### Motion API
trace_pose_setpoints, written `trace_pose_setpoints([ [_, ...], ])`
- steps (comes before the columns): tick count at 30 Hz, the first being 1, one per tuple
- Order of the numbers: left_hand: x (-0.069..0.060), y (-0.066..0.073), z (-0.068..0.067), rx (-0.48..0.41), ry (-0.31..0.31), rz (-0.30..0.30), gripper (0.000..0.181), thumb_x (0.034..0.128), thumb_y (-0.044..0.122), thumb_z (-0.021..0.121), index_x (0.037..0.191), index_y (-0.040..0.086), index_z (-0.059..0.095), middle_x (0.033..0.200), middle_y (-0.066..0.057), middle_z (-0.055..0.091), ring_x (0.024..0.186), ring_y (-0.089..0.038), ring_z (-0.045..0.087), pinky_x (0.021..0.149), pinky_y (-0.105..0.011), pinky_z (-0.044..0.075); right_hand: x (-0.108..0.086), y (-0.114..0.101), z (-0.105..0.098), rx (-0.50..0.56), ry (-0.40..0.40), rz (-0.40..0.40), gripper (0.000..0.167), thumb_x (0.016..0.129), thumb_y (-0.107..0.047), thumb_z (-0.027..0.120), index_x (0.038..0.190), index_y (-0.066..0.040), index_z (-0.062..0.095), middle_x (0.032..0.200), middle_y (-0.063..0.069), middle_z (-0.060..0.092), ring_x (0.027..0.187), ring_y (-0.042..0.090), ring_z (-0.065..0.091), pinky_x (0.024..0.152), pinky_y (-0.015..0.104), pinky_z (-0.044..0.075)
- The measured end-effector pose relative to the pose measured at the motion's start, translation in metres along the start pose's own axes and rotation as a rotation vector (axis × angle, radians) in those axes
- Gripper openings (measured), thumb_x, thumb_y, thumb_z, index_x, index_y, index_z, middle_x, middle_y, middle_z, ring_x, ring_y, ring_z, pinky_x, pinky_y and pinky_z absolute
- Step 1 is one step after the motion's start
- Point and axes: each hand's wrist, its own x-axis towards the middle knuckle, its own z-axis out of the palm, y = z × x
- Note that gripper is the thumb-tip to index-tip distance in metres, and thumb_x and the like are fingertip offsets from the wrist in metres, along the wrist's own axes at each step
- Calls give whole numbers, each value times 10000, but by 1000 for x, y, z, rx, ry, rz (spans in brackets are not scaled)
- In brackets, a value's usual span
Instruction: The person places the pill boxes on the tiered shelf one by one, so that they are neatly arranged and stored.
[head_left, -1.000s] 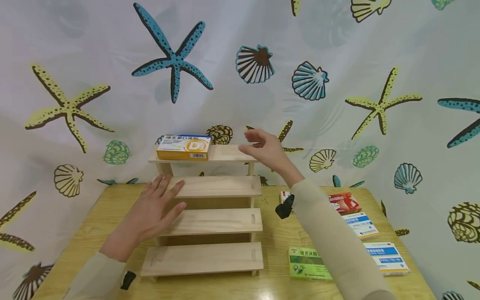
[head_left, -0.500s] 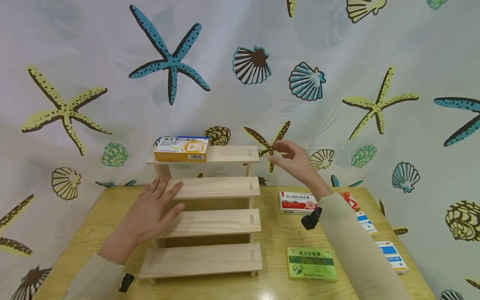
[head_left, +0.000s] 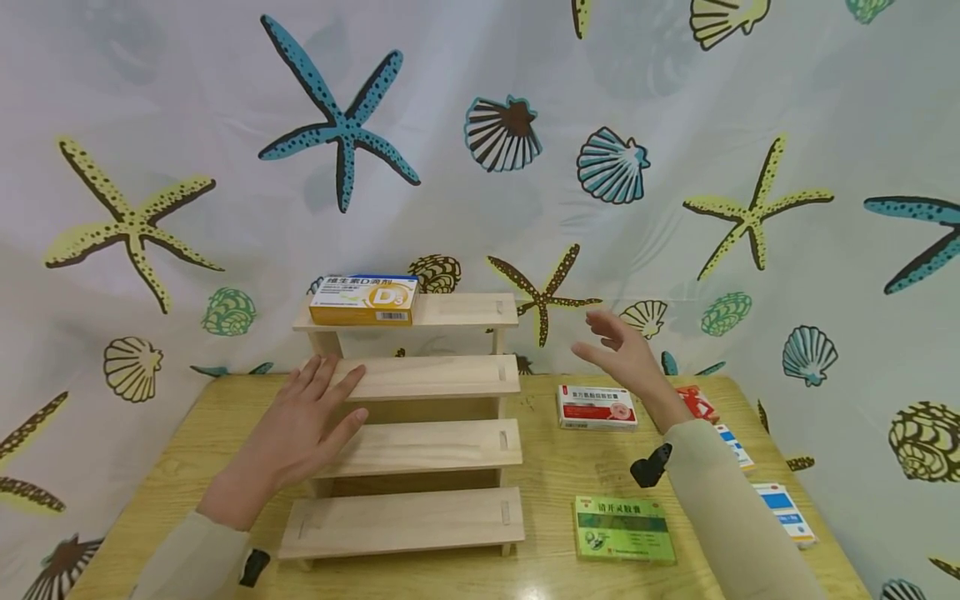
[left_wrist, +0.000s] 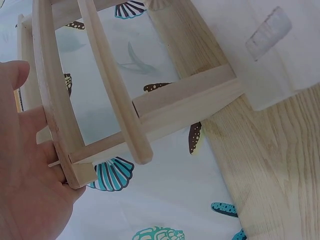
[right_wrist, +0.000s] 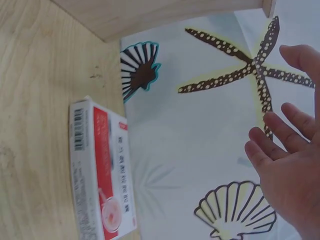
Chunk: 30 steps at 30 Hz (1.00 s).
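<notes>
My left hand (head_left: 300, 425) lies on the left end of a wooden tiered rack (head_left: 435, 377), its fingers spread over the second board from the top. In the left wrist view the fingers (left_wrist: 35, 119) meet the rack's board edge, and part of them is hidden behind it. On the top board, at its left, sits an orange and white vitamin D box (head_left: 364, 300). My right hand (head_left: 626, 354) hovers to the right of the rack with nothing in it, fingers loosely bent. Beneath it on the table is a red and white medicine box (head_left: 597, 408).
A green medicine box (head_left: 626, 531) lies front right on the wooden table (head_left: 555, 467). Along the right edge are a red box (head_left: 697, 403) and blue and white boxes (head_left: 784, 513), partly hidden by the right sleeve. Behind hangs a sea-patterned cloth (head_left: 465, 217).
My right hand has moved away from the top board, to the right and down, uncovering the red and white box and the green box. The left hand has stayed on the rack.
</notes>
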Motion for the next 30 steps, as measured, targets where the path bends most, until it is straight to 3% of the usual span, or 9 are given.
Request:
trace_pose_setpoints([
  [16,0,0,1,-2,0,1,657,1110,479,456,1646,108,377,1689,-334,258,1575,-560,196,1253,-714,201,-19,53,-3,-44,35,107,794,994,-415,741,1625,-88,387,1666,148,418,1535,378,387,1292,557,292],
  [30,-1,0,0,-19,-1,2,655,1109,478,462,1649,117,374,1691,-333,250,1578,-558,191,1248,-723,198,-28,86,-3,-90,6,187,837,984,-454,739,1633,-77,368,1685,185,376,1543,413,360,1283,591,291],
])
